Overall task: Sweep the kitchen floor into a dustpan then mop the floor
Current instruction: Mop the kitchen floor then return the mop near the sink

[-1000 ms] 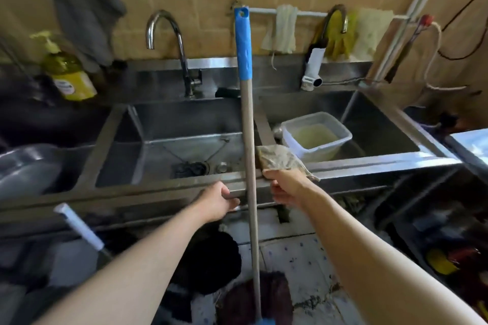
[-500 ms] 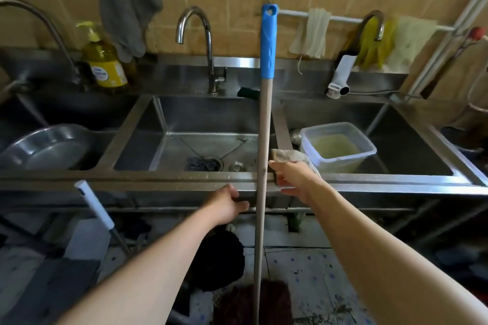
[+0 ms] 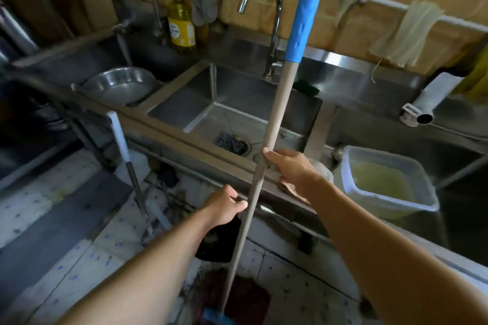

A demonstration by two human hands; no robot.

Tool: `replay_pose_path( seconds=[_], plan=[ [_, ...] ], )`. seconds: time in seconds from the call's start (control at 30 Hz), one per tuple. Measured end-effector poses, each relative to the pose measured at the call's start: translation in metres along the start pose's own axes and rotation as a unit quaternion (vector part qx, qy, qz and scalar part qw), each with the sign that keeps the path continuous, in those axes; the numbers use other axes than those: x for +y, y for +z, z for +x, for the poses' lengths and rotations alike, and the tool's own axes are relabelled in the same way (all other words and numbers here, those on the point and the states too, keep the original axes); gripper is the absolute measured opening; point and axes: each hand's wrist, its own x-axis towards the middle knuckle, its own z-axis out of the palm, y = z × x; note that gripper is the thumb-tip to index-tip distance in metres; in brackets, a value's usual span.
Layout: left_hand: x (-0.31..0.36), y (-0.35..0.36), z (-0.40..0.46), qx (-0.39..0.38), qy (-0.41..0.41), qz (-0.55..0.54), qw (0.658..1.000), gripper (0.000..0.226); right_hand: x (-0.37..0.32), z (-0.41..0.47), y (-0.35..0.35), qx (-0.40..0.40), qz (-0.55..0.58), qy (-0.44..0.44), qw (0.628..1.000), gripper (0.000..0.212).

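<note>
Steel sink counter (image 3: 184, 140) against tan wall tile, speckled floor tile below. Right hand (image 3: 287, 163), which half a second ago lay on the crumpled rag on the counter rim, has now come across and curls round the long beige broom handle with the blue plastic grip (image 3: 274, 119); thumb on the near side, fingers wrapping behind. Left hand (image 3: 224, 206) sits lower, fingers bent and pinching the same pole just below the rim, as before. Pole now leans right at the top rather than standing upright, and the view has swung left. Judgement: two-handed hold established, sweeping about to start; nothing yet gathered. Dark reddish bristle head (image 3: 237, 295) rests on the floor near the feet, matted, fibrous. Pole smooth, matt; blue grip moulded, with a hanging hole. Rag (image 3: 293, 187) limp, brownish, draped over the rim. Farther right, translucent plastic tub of cloudy yellowish liquid (image 3: 385, 182). Left, white-capped metal dustpan handle (image 3: 124, 150) leans upright under the counter, untouched. Far: curved chrome tap (image 3: 266, 18), yellow soap bottle (image 3: 181, 21).
</note>
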Motion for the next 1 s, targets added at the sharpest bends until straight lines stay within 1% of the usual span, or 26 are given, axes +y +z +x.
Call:
replay_pose_path(
  seconds=[0.17,0.33,0.43,0.53,0.6,0.73,0.83,1.0],
  plan=[
    [0.013,0.028,-0.003,0.034,-0.019,-0.014,0.999,0.051,0.005,0.01,-0.004,-0.043,-0.002,-0.059,0.997,0.035],
    [0.017,0.046,0.012,0.041,-0.044,-0.016,0.998,0.039,0.007,0.023,-0.004,-0.044,0.002,-0.086,0.995,0.047],
    [0.019,0.054,0.021,0.051,-0.05,-0.019,0.997,0.034,0.009,0.026,-0.001,-0.053,0.007,-0.104,0.993,0.049],
    [0.018,0.06,0.026,0.073,-0.042,-0.021,0.996,0.035,0.013,0.025,0.003,-0.063,0.034,-0.12,0.99,0.052],
    [0.016,0.064,0.022,0.09,-0.026,-0.029,0.995,0.036,0.014,0.019,0.003,-0.065,0.051,-0.132,0.988,0.06],
    [0.005,0.062,0.004,0.112,0.009,-0.034,0.993,0.035,0.009,-0.001,0.01,-0.074,0.029,-0.18,0.98,0.068],
    [-0.002,0.051,-0.015,0.132,0.015,-0.034,0.99,0.036,-0.004,-0.02,0.019,-0.079,0.014,-0.209,0.975,0.063],
    [-0.001,0.03,-0.043,0.159,0.016,-0.078,0.984,0.036,-0.036,-0.044,0.029,-0.082,-0.007,-0.245,0.966,0.054]
  ],
)
